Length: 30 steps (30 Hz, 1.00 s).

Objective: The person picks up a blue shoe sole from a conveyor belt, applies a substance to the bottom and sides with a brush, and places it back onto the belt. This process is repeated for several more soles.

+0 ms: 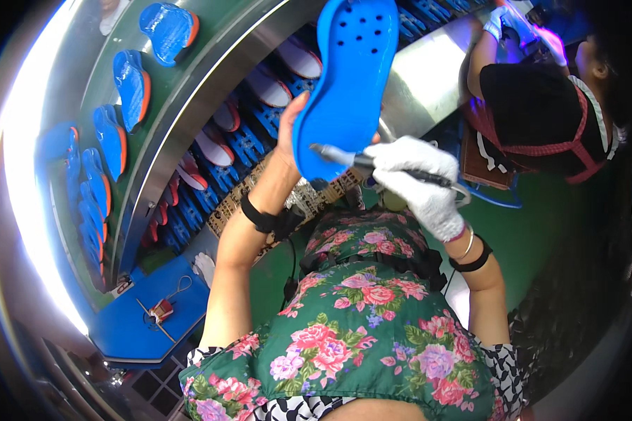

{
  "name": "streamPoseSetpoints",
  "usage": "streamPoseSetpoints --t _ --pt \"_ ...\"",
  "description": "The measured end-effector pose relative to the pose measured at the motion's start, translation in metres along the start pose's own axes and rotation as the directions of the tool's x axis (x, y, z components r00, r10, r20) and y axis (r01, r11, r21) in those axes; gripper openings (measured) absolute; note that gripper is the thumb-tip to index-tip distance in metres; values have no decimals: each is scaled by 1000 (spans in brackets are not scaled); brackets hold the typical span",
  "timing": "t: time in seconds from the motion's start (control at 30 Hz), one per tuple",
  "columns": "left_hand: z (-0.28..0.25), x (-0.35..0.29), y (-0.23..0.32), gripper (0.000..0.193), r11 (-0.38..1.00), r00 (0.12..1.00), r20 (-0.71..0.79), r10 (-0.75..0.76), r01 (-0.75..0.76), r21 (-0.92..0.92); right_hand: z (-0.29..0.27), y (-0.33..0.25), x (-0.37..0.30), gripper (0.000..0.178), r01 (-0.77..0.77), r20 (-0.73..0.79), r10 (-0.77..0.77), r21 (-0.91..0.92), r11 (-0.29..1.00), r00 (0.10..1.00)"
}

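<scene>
Apron [379,337] foremost, the left hand [287,133] is gripping an insole [354,84] while the right hand [420,179] is pinching a brush [340,156], seemingly mid-coating and next needing even strokes.

Blue insole [350,84] cut off at the top, left hand [288,133] partly hidden behind it, co-worker's hand [495,24] blurred

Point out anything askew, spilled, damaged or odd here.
I see nothing spilled or damaged. One mild oddity is mismatched hands: the right hand wears a white glove, while the left hand, holding the blue insole, is bare.
</scene>
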<state>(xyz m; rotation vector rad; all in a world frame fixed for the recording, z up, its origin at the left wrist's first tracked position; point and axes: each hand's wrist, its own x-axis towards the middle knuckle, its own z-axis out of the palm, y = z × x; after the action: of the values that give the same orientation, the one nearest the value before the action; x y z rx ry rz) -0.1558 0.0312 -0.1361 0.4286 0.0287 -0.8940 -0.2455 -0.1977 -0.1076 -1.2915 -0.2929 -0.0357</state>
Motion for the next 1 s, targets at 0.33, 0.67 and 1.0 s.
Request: streamPoseSetpoints --t 0.33,0.67,1.0 --pt "-8 -19 -36 89 878 985 -124 124 -167 -449 -12 -29 43 19 433 214 -376 -448 782 902" --pt "75 -2 96 118 896 808 467 360 -439 68 -26 10 11 12 -88 -229 131 192 978 964" --pt "42 33 204 73 581 856 -103 507 -427 -693 -15 58 -18 10 -246 -172 251 52 968 953"
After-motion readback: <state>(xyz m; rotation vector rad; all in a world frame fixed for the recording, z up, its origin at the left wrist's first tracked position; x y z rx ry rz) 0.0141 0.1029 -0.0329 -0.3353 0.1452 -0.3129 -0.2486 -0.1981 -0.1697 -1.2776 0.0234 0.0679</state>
